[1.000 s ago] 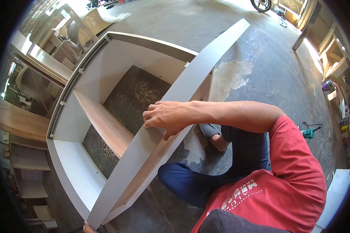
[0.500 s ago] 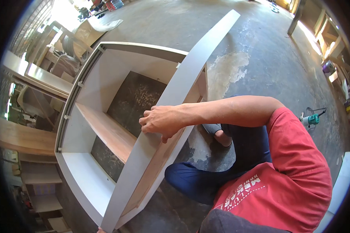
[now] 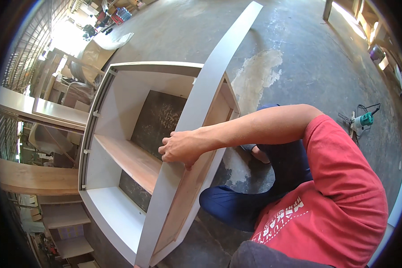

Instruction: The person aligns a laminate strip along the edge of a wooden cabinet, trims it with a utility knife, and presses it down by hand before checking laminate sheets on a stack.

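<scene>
A long white board (image 3: 210, 71) lies on edge across the near side of a white cabinet frame (image 3: 107, 214), its far end jutting past the cabinet. My right hand (image 3: 181, 148) grips the board near its middle, fingers curled over the far edge and thumb on the near side. At the bottom edge of the view, just a sliver of my left hand (image 3: 136, 266) shows against the board's near end; most of it is out of sight. Inside the cabinet, a bare wooden divider (image 3: 131, 158) runs up to the board.
On the concrete floor (image 3: 299, 53) to the right rests a green power tool (image 3: 366, 119) with a cord. Wooden shelving units (image 3: 67, 216) and a curved wooden panel (image 3: 35, 177) stand at the left. My bent leg (image 3: 230, 205) is close beside the cabinet.
The whole view has shifted, so the cabinet sits lower and further right in it. My right hand keeps its hold on the board at about the same spot.
</scene>
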